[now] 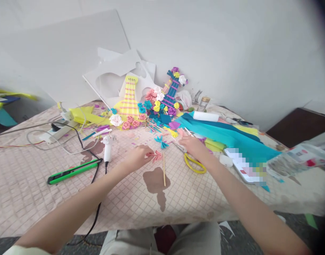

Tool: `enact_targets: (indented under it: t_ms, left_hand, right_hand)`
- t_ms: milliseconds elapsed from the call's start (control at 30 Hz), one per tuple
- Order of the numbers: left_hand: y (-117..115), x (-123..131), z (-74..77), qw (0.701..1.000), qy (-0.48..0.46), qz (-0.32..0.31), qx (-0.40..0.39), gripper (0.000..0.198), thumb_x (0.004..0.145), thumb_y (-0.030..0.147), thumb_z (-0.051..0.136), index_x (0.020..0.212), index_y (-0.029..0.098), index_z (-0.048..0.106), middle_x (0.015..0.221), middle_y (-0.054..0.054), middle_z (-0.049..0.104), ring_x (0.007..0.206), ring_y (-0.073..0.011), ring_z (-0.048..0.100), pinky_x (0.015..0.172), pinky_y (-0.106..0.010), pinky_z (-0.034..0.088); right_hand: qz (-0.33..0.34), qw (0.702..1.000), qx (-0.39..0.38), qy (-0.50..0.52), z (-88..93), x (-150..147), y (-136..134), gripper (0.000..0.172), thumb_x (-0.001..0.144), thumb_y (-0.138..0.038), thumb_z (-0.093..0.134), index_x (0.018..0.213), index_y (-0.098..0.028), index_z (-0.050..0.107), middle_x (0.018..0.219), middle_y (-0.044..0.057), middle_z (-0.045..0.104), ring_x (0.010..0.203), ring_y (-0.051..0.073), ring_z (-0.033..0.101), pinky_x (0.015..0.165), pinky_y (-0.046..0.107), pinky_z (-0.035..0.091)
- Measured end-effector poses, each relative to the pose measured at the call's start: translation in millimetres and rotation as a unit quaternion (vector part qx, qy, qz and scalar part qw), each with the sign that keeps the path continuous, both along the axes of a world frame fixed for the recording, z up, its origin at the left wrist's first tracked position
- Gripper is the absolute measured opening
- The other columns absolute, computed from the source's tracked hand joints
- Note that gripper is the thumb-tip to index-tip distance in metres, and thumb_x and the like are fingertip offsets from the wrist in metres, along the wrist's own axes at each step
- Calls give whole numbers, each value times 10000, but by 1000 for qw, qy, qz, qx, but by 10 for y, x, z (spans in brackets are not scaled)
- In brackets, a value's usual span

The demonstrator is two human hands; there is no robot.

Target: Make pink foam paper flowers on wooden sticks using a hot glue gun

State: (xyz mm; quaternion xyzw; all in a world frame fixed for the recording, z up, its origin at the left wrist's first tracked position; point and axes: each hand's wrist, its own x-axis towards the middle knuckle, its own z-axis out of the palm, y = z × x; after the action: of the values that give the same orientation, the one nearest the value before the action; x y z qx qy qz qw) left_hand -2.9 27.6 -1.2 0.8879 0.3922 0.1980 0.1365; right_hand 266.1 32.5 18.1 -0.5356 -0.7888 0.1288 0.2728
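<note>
While the left hand point(140, 156) pinches a pink paper cutout point(157, 155) by its left end between thumb and fingers, the right hand point(193, 144) sits right of center, fingers bent; cannot tell if it grips anything. Cutout is at mid-frame, just above a brown stain point(154, 180) on the checked tablecloth point(194, 198): salmon pink, small, narrow pointed strips fanning out rightward, details blurry. Teal paper flower point(161, 142) with similar pointed petals lies just above it. Thin pale stick point(164, 170) right of cutout, roughly upright in frame, lower end over the stain. Yellow-handled scissors point(194, 164) just below right hand, blades toward upper left. Yellow paper guitar point(129, 101) with pink stripes and paper roses, upper center.
</note>
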Motion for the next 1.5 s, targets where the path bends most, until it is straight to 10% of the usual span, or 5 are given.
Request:
enact_targets:
  t_ms: [333,700,867,1100,1500]
  left_hand:
    - [38,-341,194,981,-85,126,121,223,854,311,486,808,168,651,812,-58,677,698,-167,587,637,-268,439]
    - [190,268,159,966,-164,65,190,147,843,222,518,816,152,644,813,-67,678,739,-161,597,694,-287,476]
    - [206,258,33,962,-178,64,199,130,836,204,528,798,147,638,774,-68,675,716,-163,607,670,-288,487]
    - [222,110,-109,960,-181,46,206,99,825,177,542,823,154,638,816,-66,685,750,-166,618,691,-298,509]
    - [122,55,-81,953,-121,-39,274,89,813,137,586,899,151,602,850,-51,678,802,-169,611,744,-316,524]
  right_hand:
    - [-315,941,23,-122,290,1027,-252,199,776,-258,549,691,-130,675,537,99,638,532,242,598,559,328,379]
    - [-34,998,-23,-52,-27,140,-132,218,826,-213,508,891,-212,716,779,22,720,655,152,648,647,255,479]
    - [-53,998,13,-5,-56,14,67,332,810,-160,504,1101,-235,647,945,54,711,830,194,648,759,315,470]
    - [-126,986,64,89,-114,-157,440,314,773,-369,586,533,-172,638,765,107,672,769,233,612,742,371,457]
    - [-7,940,-96,327,-240,-357,148,332,813,-425,554,997,-169,658,707,51,698,577,154,642,578,302,525]
